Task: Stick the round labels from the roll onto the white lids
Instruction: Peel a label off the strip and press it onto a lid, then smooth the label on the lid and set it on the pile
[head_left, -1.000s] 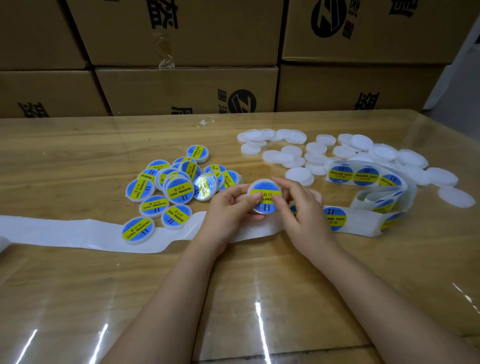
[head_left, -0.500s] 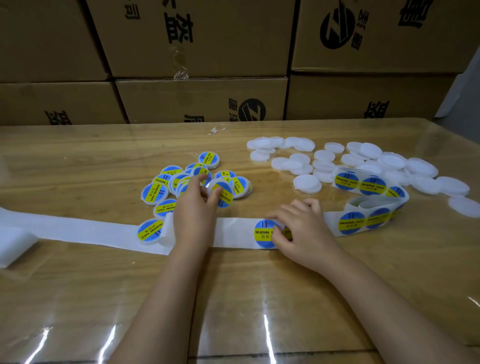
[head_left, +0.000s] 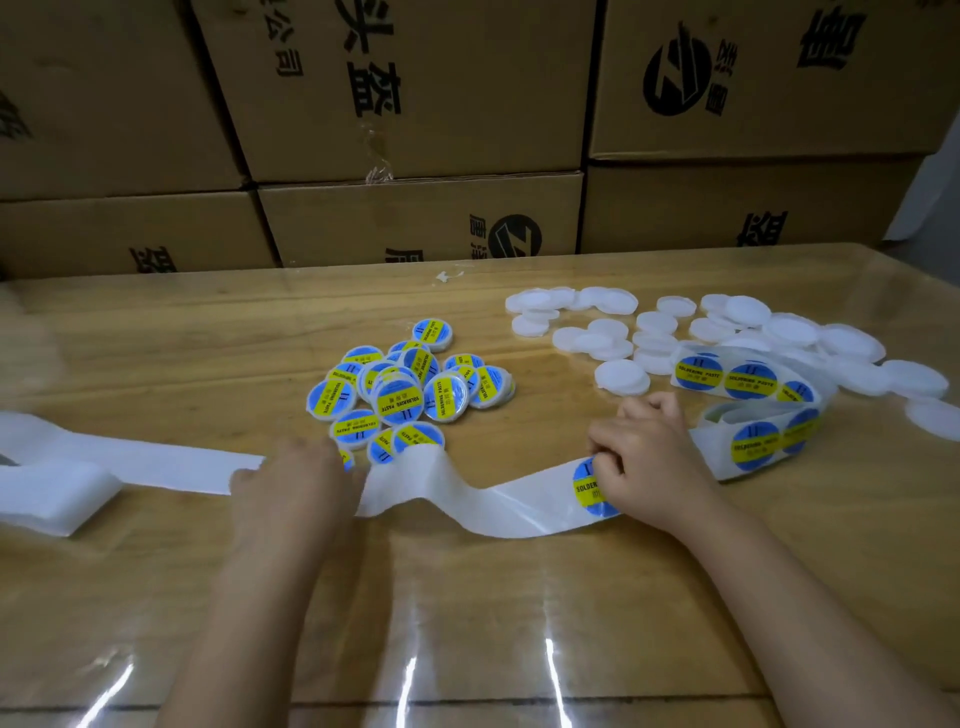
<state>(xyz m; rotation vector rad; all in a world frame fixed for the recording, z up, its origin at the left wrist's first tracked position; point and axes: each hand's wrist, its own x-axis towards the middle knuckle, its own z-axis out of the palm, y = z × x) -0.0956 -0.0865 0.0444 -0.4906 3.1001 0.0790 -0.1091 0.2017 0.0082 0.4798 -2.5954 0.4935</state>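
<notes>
Since half a second ago my left hand (head_left: 301, 488) has left the labelled lids (head_left: 405, 395) at centre frame and dropped onto the backing strip (head_left: 447, 488), which now humps up between both hands. That hand is blurred, so I cannot tell whether it presses or pinches. Right of centre, my right hand (head_left: 649, 462) curls its fingertips onto a label (head_left: 589, 486), pinching its edge. Bare white lids (head_left: 623, 374) wait upper right by the roll (head_left: 753, 410). With that slack, the liner may lift too, or the label fold onto itself.

A packing storeroom; stacked printed cardboard cartons (head_left: 415, 104) behind a film-covered wooden table (head_left: 156, 338).
</notes>
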